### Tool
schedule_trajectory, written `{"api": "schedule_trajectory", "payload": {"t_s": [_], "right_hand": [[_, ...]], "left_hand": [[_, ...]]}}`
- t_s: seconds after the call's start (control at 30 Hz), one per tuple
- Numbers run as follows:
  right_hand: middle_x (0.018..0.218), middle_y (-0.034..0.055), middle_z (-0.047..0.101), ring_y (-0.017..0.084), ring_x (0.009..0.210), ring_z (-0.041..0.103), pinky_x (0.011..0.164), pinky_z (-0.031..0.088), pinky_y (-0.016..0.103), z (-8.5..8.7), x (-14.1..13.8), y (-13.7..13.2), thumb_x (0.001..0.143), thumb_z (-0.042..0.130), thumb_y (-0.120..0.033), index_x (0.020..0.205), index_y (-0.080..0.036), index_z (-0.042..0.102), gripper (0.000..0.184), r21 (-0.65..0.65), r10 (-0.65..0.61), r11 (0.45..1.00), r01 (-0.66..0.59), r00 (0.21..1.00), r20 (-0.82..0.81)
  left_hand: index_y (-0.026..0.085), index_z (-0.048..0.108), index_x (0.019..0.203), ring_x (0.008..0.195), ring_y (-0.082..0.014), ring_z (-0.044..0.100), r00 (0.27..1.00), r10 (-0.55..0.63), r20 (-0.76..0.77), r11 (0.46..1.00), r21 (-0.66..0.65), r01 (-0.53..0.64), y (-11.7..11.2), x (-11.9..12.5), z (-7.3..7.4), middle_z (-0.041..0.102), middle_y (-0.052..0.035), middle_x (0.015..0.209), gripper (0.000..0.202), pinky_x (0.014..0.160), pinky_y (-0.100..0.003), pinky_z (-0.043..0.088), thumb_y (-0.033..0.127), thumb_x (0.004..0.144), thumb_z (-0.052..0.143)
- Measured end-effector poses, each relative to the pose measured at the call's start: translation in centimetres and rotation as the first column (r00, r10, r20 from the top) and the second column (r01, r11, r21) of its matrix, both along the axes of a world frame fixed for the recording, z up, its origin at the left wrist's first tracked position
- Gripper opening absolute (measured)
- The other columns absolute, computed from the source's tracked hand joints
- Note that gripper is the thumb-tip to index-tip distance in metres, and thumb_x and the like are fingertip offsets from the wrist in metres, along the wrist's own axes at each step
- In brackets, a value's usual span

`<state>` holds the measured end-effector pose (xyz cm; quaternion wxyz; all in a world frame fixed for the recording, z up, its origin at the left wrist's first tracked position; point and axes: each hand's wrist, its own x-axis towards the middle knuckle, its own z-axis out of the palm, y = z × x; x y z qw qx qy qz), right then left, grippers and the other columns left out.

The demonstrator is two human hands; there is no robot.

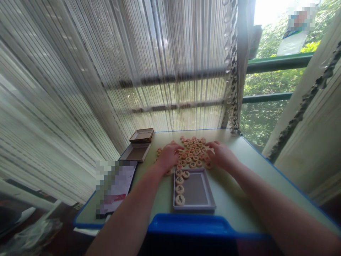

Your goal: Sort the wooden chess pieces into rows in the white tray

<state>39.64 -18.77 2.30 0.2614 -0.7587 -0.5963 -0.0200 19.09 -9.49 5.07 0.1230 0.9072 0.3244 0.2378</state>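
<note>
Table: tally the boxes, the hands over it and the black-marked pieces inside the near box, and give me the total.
Black-marked pieces in near box: 5
Boxes, near box included: 3
Left hand and right hand: 2
Total: 10
The heap is partly hidden, so it stays uncounted.

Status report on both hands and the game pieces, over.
Left hand at left of loose round pieces, right hand at right; grips unclear. Five pieces in near tray. No obstruction visible between hands and pieces.
</note>
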Motion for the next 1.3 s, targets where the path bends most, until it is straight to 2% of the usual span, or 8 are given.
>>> {"api": "schedule_trajectory", "payload": {"t_s": [0.07,0.27,0.43,0.63,0.77,1.0,1.17,1.3], "right_hand": [[0.096,0.0091,0.062,0.018,0.081,0.058,0.074,0.042,0.027,-0.3,0.5,0.3,0.08,0.044,-0.025,0.107,-0.017,0.061,0.034,-0.039,-0.045,0.998,0.043,0.999,-0.03],[0.089,0.009,0.063,0.018,0.081,0.058,0.072,0.041,0.025,-0.4,1.2,0.5,0.078,0.046,-0.027,0.093,-0.016,0.067,0.028,-0.133,-0.033,0.99,0.035,0.999,0.014],[0.091,0.0096,0.061,0.018,0.082,0.057,0.076,0.042,0.025,-0.6,1.4,0.9,0.078,0.047,-0.026,0.096,-0.016,0.068,0.029,-0.081,-0.056,0.995,0.055,0.998,-0.02],[0.101,0.0081,0.061,0.022,0.094,0.052,0.086,0.039,0.032,-1.3,0.6,1.2,0.081,0.048,-0.03,0.095,-0.023,0.07,0.027,0.063,0.092,0.994,-0.093,0.996,0.023],[0.109,0.0064,0.06,0.023,0.098,0.048,0.086,0.038,0.035,-1.2,-0.6,1.8,0.084,0.045,-0.032,0.106,-0.026,0.066,0.031,0.022,0.201,0.979,-0.203,0.975,0.09],[0.096,0.0072,0.063,0.023,0.091,0.05,0.082,0.037,0.034,-0.6,-1.3,2.4,0.082,0.047,-0.033,0.093,-0.023,0.068,0.026,-0.051,0.131,0.991,-0.126,0.982,0.135],[0.1,0.0051,0.062,0.023,0.094,0.05,0.083,0.038,0.032,-0.4,-1.1,2.5,0.08,0.05,-0.026,0.1,-0.029,0.068,0.027,-0.052,0.204,0.979,-0.2,0.974,0.103],[0.097,0.0063,0.062,0.022,0.093,0.052,0.085,0.037,0.032,-0.4,-1.1,2.8,0.078,0.053,-0.03,0.093,-0.024,0.068,0.023,-0.097,0.211,0.975,-0.201,0.971,0.109]], "left_hand": [[0.019,0.068,0.096,0.098,-0.0147,0.058,0.999,0.017,0.031,1.0,-0.006,-0.017,0.0,0.0,0.0,0.065,-0.0027,0.102,0.031,0.092,-0.025,0.043,0.009,0.076,0.047],[0.018,0.068,0.092,0.098,-0.017,0.058,1.0,-0.011,0.02,0.999,0.034,0.01,-0.3,0.1,-0.2,0.066,-0.0043,0.097,0.02,0.093,-0.029,0.043,0.022,0.078,0.053],[0.018,0.069,0.089,0.096,-0.0185,0.058,1.0,0.014,0.022,0.998,0.053,-0.016,-0.2,0.2,-0.3,0.066,-0.005,0.095,0.019,0.092,-0.031,0.043,0.023,0.078,0.054],[0.019,0.069,0.089,0.096,-0.0197,0.057,0.999,0.02,0.027,0.997,0.068,-0.022,-0.1,0.3,-0.6,0.066,-0.005,0.095,0.021,0.091,-0.033,0.043,0.026,0.079,0.052],[0.019,0.069,0.089,0.095,-0.0197,0.057,1.0,0.017,0.024,0.996,0.086,-0.019,0.0,0.3,-0.8,0.066,-0.0048,0.094,0.022,0.089,-0.033,0.043,0.029,0.079,0.052],[0.019,0.069,0.088,0.092,-0.0198,0.057,1.0,-0.008,0.019,0.995,0.099,0.006,0.1,0.5,-0.9,0.066,-0.0045,0.091,0.022,0.087,-0.033,0.043,0.029,0.079,0.051],[0.02,0.069,0.089,0.093,-0.0198,0.056,1.0,-0.022,0.022,0.995,0.098,0.02,-0.1,0.6,-0.8,0.066,-0.0044,0.092,0.022,0.087,-0.033,0.043,0.029,0.079,0.051],[0.02,0.069,0.09,0.094,-0.0193,0.056,1.0,-0.031,0.005,0.995,0.091,0.03,-0.3,0.6,-0.7,0.066,-0.0043,0.093,0.023,0.088,-0.032,0.043,0.029,0.08,0.051]]}}
